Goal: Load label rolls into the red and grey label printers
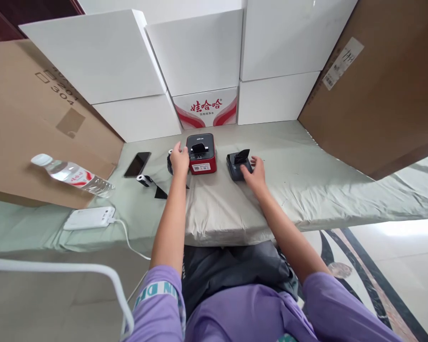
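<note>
My left hand (pixel 180 159) has bent fingers around a black roll (pixel 170 163), mostly hidden behind the hand; a dark tail shows past my forearm. Just right of that hand stands a red and black label printer (pixel 208 165), with a black strip sticking up from its top slot. My right hand (pixel 256 176) grips the right side of a smaller black portable printer (pixel 235 172), thumb at its front and fingers at its far side. A black piece stands up from the top of this printer too. Another black roll with a white core (pixel 144 180) lies left of my left forearm, its end unrolled.
A phone (pixel 137 164), a tilted water bottle (pixel 74 175) and a white power bank (pixel 89 218) with a cable are at the left of the cloth-covered surface (pixel 228 209). White boxes (pixel 199 52) line the back. Cardboard stands left (pixel 17 114) and right (pixel 385 104).
</note>
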The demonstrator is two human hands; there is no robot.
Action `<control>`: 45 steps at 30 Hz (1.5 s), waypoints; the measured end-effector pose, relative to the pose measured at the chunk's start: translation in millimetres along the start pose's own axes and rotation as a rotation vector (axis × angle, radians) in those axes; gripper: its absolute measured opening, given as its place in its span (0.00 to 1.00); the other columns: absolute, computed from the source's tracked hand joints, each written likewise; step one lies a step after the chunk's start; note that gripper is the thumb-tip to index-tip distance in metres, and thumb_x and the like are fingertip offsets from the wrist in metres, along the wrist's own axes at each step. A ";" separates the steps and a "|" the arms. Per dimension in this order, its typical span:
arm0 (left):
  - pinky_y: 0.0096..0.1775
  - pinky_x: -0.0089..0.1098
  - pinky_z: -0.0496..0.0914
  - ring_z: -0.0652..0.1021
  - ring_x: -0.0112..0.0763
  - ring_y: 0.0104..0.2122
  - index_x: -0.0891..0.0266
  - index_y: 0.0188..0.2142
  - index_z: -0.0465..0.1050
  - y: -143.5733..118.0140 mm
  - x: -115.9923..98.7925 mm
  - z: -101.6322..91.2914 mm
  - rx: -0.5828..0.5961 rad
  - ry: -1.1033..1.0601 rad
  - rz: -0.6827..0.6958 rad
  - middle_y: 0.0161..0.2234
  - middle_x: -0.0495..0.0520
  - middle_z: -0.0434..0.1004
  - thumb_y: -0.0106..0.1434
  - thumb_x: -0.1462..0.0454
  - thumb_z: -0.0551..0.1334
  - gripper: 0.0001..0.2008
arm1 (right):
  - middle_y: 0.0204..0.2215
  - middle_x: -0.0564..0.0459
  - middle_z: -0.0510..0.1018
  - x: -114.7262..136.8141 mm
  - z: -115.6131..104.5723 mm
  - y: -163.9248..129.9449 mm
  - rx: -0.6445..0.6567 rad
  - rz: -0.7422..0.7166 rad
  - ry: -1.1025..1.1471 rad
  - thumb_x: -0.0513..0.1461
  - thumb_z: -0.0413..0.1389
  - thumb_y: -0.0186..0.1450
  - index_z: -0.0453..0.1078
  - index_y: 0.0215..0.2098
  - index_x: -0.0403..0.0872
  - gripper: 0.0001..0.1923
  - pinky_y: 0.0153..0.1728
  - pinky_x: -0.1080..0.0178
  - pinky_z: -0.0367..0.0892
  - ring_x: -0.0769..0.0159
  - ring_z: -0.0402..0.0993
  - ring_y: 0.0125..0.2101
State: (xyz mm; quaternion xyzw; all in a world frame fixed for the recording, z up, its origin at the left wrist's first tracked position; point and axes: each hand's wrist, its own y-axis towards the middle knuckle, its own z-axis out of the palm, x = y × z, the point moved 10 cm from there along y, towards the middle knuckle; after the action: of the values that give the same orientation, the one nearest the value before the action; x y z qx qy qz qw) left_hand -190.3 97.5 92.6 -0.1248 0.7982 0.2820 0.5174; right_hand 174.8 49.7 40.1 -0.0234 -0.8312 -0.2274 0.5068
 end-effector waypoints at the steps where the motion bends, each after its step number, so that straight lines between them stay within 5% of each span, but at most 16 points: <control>1: 0.67 0.48 0.66 0.78 0.46 0.60 0.64 0.57 0.76 -13.7 -8.4 -11.6 -0.124 0.060 0.038 0.58 0.66 0.80 0.69 0.67 0.61 0.18 | 0.60 0.30 0.72 -2.7 11.4 -1.5 0.059 0.006 -0.047 0.50 0.62 0.58 0.63 0.64 0.40 0.40 0.64 0.40 0.67 0.41 0.70 0.61; 4: 0.64 0.43 0.70 0.79 0.42 0.57 0.61 0.51 0.74 -69.6 -35.5 -14.0 -0.276 0.059 0.199 0.54 0.63 0.81 0.71 0.67 0.57 0.12 | 0.66 0.28 0.67 0.5 32.2 -10.1 0.159 -0.035 -0.144 0.49 0.66 0.55 0.55 0.71 0.38 0.53 0.70 0.39 0.61 0.37 0.63 0.68; 7: 0.56 0.39 0.76 0.83 0.37 0.49 0.58 0.48 0.73 -116.6 -42.5 36.7 0.002 -0.056 0.245 0.46 0.58 0.84 0.70 0.69 0.55 0.11 | 0.68 0.29 0.65 3.2 34.9 -14.6 0.175 -0.062 -0.138 0.49 0.67 0.54 0.51 0.73 0.40 0.55 0.70 0.39 0.61 0.38 0.61 0.70; 11: 0.64 0.43 0.72 0.78 0.41 0.64 0.59 0.63 0.68 -154.4 -22.6 105.1 0.399 -0.123 0.078 0.64 0.62 0.78 0.67 0.74 0.54 0.27 | 0.68 0.28 0.65 -0.3 32.7 -14.0 0.179 -0.051 -0.109 0.49 0.69 0.53 0.51 0.73 0.40 0.57 0.70 0.41 0.62 0.39 0.61 0.70; 14: 0.73 0.43 0.61 0.69 0.41 0.72 0.60 0.71 0.63 -165.1 -12.1 126.7 0.536 -0.108 0.017 0.71 0.60 0.69 0.66 0.75 0.53 0.34 | 0.67 0.28 0.65 -3.7 32.6 -13.3 0.174 -0.028 -0.100 0.49 0.69 0.53 0.52 0.73 0.41 0.57 0.69 0.39 0.62 0.38 0.62 0.70; 31: 0.75 0.47 0.58 0.64 0.45 0.74 0.64 0.76 0.56 -163.5 -4.6 139.2 0.525 -0.025 0.127 0.74 0.64 0.62 0.65 0.75 0.52 0.39 | 0.66 0.28 0.66 -3.9 35.4 -12.0 0.164 -0.083 -0.130 0.50 0.69 0.52 0.52 0.72 0.41 0.57 0.67 0.38 0.63 0.37 0.62 0.68; 45: 0.69 0.53 0.66 0.73 0.51 0.67 0.60 0.77 0.54 -167.5 -10.4 138.9 0.541 0.137 0.150 0.68 0.67 0.72 0.65 0.73 0.55 0.40 | 0.63 0.31 0.66 -8.0 34.7 -13.1 0.157 -0.098 -0.153 0.52 0.67 0.54 0.51 0.72 0.45 0.54 0.65 0.36 0.65 0.36 0.64 0.66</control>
State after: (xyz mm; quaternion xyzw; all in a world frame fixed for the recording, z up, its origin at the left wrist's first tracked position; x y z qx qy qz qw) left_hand 1.4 41.3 5.7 0.0583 0.8847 0.0869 0.4543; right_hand 146.3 53.5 15.3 0.0397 -0.8828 -0.1838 0.4304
